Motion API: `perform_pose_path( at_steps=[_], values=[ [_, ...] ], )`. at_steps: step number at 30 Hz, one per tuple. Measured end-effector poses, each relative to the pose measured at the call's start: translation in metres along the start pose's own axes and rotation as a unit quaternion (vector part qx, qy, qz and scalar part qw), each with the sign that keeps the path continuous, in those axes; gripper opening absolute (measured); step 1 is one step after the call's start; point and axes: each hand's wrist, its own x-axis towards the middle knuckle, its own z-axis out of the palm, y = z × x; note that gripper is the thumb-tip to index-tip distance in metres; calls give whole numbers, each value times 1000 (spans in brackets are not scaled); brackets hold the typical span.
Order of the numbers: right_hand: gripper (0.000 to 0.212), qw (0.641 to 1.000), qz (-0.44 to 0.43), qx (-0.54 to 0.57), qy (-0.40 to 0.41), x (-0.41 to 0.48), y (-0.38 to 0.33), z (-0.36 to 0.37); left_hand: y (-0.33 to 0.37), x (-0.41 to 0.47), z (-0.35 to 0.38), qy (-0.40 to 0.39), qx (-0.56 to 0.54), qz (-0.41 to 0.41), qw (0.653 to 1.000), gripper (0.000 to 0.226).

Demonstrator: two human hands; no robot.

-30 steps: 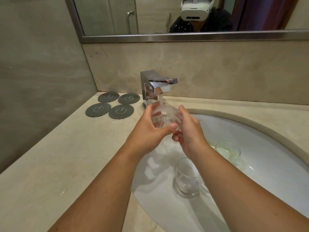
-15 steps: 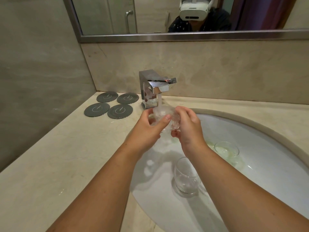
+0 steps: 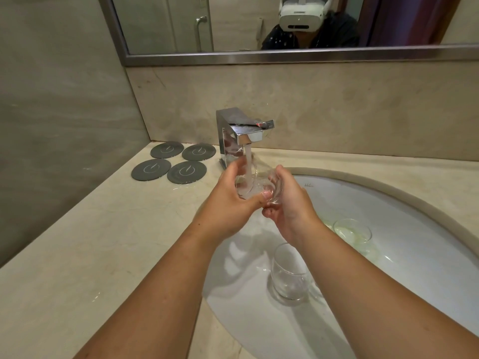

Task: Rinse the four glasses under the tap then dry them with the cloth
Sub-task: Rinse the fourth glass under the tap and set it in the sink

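Under the tap (image 3: 243,133) both hands (image 3: 261,200) clasp one glass (image 3: 255,187); two glasses (image 3: 290,274) in sink (image 3: 388,203)

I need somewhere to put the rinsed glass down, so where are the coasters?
In the head view, the four dark coasters lie on the counter at the back left, just left of the tap, by the wall corner.

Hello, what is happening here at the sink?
A person is rinsing a glass under the running tap. The left hand and the right hand hold it together in the stream. Two more glasses wait in the sink: one upright near the front, one further right. Four dark coasters lie on the counter left of the tap. No cloth is in view.
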Motion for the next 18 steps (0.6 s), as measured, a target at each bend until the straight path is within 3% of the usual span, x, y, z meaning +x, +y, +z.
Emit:
perform_pose_path(
  at_steps=[5, 10, 14, 18],
  values=[
    [29, 999, -16, 48, 14, 2, -3, 0, 1, 1, 1, 6, -30, -34, 999, 87],
    [17, 996, -79, 16, 40, -3, -7, 1, 2, 0, 2, 18, -45, -70, 996, 87],
    [32, 993, -102, -25, 51, -3, -4, 2, 3, -1, 2, 36, -59, -72, 995, 72],
    [41, 996, -62, -32, 59, -5, -8, 1, 5, 0, 0, 36, -49, -59, 996, 69]
  ],
)
